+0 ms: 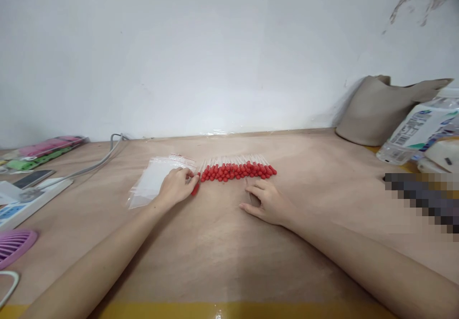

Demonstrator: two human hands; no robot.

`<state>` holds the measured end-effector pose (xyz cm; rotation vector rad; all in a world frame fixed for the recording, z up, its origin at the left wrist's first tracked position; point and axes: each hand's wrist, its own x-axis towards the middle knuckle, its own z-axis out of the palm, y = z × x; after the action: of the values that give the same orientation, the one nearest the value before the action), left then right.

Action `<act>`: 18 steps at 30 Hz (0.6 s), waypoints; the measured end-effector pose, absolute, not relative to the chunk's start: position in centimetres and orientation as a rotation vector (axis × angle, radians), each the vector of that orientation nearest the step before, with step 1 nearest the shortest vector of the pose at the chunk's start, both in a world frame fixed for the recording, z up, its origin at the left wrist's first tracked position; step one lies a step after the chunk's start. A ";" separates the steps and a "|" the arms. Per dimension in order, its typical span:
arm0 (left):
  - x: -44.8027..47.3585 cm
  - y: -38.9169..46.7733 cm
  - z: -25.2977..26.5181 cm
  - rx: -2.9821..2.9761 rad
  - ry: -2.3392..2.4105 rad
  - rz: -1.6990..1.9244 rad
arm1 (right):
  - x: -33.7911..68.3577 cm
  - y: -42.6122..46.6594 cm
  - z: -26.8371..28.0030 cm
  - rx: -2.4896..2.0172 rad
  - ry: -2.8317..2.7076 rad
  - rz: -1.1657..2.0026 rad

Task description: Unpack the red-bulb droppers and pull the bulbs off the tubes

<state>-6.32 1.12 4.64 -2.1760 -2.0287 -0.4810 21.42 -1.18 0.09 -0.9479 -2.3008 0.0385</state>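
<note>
My left hand [178, 185] is closed, thumb against fingers, at the left end of a row of thin clear sticks with red rounded heads [233, 170]. A red piece [195, 190] shows just below its thumb, seemingly the end of one such stick; the fingers partly hide it. In front of the row, my right hand [267, 200] rests with thumb and fingers apart. A slim see-through stick [250, 195] lies by its fingertips, and I cannot tell if they press on it. Clear zip bags [150, 180] lie flat beneath and beside my left hand.
On the left are a power strip [43, 197] with a grey cable [103, 159], a phone [34, 179], pink and green packets [46, 152] and a purple slatted object [16, 247]. A grey-brown bag [376, 111] and a plastic bottle [412, 132] stand at right. A wall closes the back.
</note>
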 end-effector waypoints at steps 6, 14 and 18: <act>-5.5 2.8 4.5 -2.096 -2.084 -0.317 | 21.5 -1.1 -0.2 -0.958 -2.262 0.073; -5.7 2.0 5.6 -1.977 -1.985 -0.395 | 21.7 -1.2 0.0 -0.959 -2.108 0.129; -5.1 0.1 5.4 -2.107 -1.505 -0.672 | 22.4 -1.1 0.2 -0.969 -1.977 0.059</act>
<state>-5.13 0.11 5.36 -2.1066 -1.5048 -0.6723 22.37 -1.13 0.20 -0.9689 -1.9769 0.0589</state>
